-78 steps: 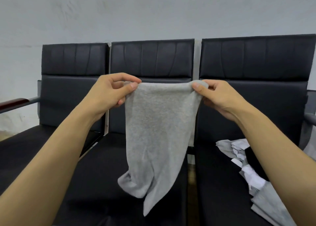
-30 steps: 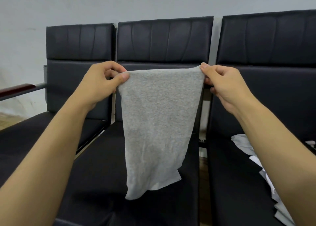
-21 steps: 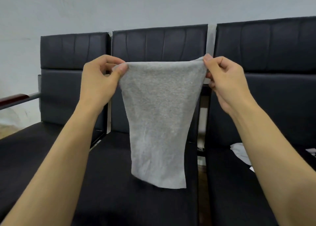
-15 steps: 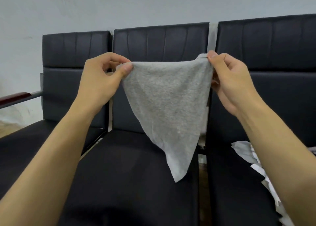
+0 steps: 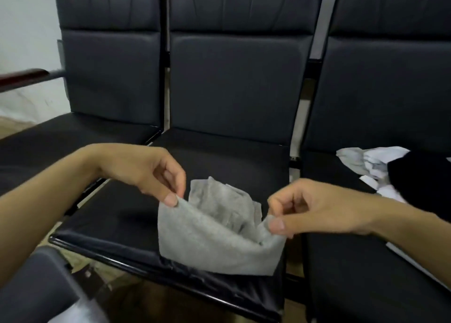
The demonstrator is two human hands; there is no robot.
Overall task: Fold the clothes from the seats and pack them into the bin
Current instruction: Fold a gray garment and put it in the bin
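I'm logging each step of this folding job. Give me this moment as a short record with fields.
garment: grey cloth, partly laid on the middle seat, near edge lifted
left hand: pinches the cloth's left corner
right hand: pinches the cloth's right corner
waiting clothes: pile of white, grey and black clothes on the right seat
left seat: nothing on the part in view
bin: grey edge at lower left, possibly the bin
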